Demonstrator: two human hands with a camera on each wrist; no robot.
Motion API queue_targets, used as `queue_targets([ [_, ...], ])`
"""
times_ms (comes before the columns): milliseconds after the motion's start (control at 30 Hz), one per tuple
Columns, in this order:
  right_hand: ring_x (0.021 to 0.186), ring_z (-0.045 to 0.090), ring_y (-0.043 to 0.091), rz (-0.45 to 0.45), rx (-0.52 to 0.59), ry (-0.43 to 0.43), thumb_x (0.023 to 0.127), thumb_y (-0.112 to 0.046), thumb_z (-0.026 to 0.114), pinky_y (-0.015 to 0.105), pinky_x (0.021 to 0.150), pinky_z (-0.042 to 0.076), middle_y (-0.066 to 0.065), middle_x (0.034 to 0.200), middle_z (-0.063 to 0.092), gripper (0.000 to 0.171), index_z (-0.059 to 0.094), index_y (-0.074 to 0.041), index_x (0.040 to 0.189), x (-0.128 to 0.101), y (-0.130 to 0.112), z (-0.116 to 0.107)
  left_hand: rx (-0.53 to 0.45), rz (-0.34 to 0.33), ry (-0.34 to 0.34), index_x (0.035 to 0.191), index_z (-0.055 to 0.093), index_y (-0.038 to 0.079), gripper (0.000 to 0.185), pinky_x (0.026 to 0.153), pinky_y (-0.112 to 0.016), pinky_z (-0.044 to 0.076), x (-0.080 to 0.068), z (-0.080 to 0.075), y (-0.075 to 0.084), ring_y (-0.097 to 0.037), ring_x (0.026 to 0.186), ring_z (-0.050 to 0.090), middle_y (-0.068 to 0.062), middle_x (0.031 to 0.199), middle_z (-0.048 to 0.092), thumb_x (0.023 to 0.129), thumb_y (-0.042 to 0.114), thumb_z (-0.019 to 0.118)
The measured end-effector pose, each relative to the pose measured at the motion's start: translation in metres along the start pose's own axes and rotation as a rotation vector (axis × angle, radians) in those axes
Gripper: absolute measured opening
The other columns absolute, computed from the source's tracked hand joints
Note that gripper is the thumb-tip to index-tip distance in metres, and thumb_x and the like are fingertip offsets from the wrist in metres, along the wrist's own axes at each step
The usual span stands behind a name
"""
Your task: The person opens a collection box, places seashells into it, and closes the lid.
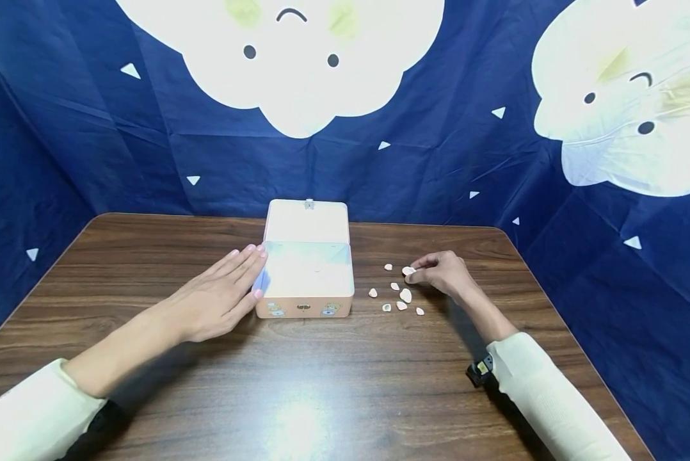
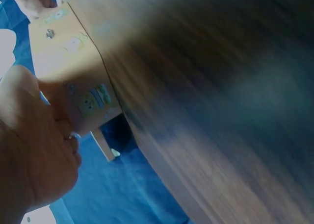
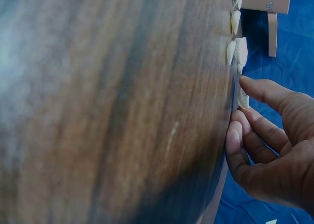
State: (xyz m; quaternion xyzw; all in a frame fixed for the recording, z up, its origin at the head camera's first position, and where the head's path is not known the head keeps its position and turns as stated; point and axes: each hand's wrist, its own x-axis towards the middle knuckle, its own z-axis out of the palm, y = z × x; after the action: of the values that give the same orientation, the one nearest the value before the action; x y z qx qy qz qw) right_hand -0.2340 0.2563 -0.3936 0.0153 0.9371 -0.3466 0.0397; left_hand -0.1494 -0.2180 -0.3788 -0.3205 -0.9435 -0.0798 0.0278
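from where i stand, the right hand [image 1: 445, 275] is the nearer one to the pale shell [image 1: 408, 271], its thumb and fingers pinching it, with the open box [image 1: 316, 312] off to the left past the other shells [image 1: 405, 296]. the left hand [image 1: 221, 301] lies straight-fingered at the box's left side. the shell's gripped end is covered, so its long axis is unclear, and whether it touches the table [image 1: 374, 358] i can't tell.
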Motion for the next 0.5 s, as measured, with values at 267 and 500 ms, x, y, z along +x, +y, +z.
queue_targets([
  [267, 0.113, 0.069, 0.026, -0.007, 0.007, -0.018, 0.081, -0.031, 0.098, 0.030, 0.093, 0.049, 0.003, 0.108, 0.087, 0.035, 0.090, -0.012, 0.109, 0.000, -0.002, 0.003, -0.023, -0.069, 0.010, 0.178, 0.018, -0.003, 0.075, 0.148, -0.052, 0.010, 0.005, 0.004, 0.006, -0.042, 0.178, 0.015, -0.020, 0.189, 0.016, 0.123, 0.045, 0.036],
  [500, 0.115, 0.069, 0.026, 0.007, 0.009, -0.030, 0.082, -0.033, 0.099, 0.031, 0.095, 0.050, 0.002, 0.108, 0.087, 0.040, 0.089, -0.011, 0.114, -0.001, -0.003, 0.000, -0.048, -0.095, -0.001, 0.178, 0.017, -0.004, 0.077, 0.147, -0.057, 0.012, 0.015, 0.002, 0.010, -0.043, 0.178, 0.012, -0.022, 0.188, 0.017, 0.123, 0.047, 0.034],
])
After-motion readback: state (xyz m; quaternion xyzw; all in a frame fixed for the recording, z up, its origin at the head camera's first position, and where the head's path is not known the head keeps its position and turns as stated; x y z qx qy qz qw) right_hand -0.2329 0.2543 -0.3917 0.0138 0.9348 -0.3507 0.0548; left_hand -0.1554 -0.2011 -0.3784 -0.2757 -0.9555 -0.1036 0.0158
